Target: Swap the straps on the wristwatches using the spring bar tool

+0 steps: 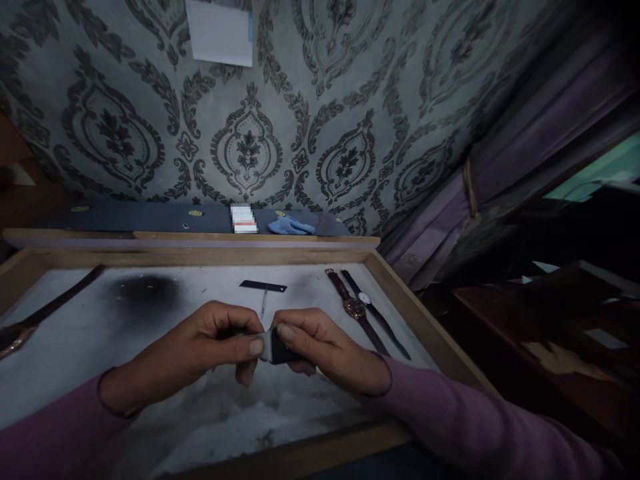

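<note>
Smartwatch-like case (274, 350), silver along one side and dark on its face, sits between the person's two hands, raised over the near half of a wood-rimmed tray (125, 257). Take it as the centre of the dial. From 9 o'clock, the left hand (200, 353) has thumb and fingers clamped on the silver side; from 3 o'clock, the right hand (333, 347) grips the dark part, thumb laid over the face and fingers curled beneath.

The step in hand looks like close handwork on the case itself, perhaps turning or working at its edge; one frame does not settle which. A next move would call for a steady pinch on both sides and no slip of the thumbs across the face.

At 12 o'clock a thin tool (264, 303) touches a black strip (263, 287), both out of the fingers. Toward 2 o'clock lie a brown-strapped watch (354, 307) and, just beside it, a white-dialled watch (365, 298).

Much is covered: the right thumb hides part of the face, the underside is out of sight, and no strap can be made out on the case. Near 9 o'clock another watch (55, 303) is cut off by the frame. Past the far rim, the phone's (243, 219) screen is pixelated, and the furniture toward 3 o'clock sinks into shadow.
</note>
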`<state>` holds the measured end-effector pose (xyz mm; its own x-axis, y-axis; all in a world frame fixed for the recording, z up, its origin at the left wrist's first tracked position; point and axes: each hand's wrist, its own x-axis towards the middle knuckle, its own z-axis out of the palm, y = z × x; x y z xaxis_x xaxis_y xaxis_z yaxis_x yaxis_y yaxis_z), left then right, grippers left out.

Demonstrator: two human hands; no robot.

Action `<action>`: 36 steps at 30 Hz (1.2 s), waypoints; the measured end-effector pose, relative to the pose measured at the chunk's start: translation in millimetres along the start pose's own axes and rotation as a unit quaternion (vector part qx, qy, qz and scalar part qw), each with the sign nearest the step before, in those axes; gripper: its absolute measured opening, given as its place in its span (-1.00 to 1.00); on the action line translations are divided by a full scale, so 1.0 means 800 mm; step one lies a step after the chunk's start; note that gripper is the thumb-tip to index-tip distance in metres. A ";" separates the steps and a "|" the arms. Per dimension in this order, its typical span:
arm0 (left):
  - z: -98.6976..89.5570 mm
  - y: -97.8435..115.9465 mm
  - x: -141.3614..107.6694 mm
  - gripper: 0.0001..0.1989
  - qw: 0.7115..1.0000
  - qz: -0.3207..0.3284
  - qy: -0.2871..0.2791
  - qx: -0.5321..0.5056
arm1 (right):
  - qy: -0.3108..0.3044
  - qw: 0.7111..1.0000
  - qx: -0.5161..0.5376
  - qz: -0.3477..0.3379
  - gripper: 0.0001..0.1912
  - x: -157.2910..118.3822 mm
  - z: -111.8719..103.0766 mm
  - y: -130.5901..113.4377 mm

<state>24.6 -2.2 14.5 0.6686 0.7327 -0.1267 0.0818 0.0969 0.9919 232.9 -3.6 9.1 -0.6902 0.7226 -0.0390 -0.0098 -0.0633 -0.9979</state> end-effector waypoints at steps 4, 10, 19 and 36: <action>-0.004 -0.003 0.001 -0.78 0.999 0.024 -0.003 -0.024 | 0.023 1.000 -0.001 0.005 -0.52 0.004 0.001 0.001; 0.003 -0.002 0.003 -0.78 0.997 -0.001 0.017 -0.071 | 0.031 0.999 0.004 -0.006 -0.53 0.005 0.001 0.001; 0.002 -0.001 0.004 -0.74 0.999 0.002 0.017 -0.042 | 0.025 1.000 -0.019 -0.006 -0.45 0.005 -0.002 0.004; 0.002 0.002 0.006 -0.70 0.984 0.052 0.132 0.108 | 0.023 0.988 0.151 0.011 -0.61 0.012 -0.005 0.012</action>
<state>29.3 0.1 15.8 0.4695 0.8829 0.0074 0.1972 -0.1131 0.9738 228.7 5.5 -0.7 -0.6591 0.7489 -0.0688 -0.2165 -0.2765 -0.9363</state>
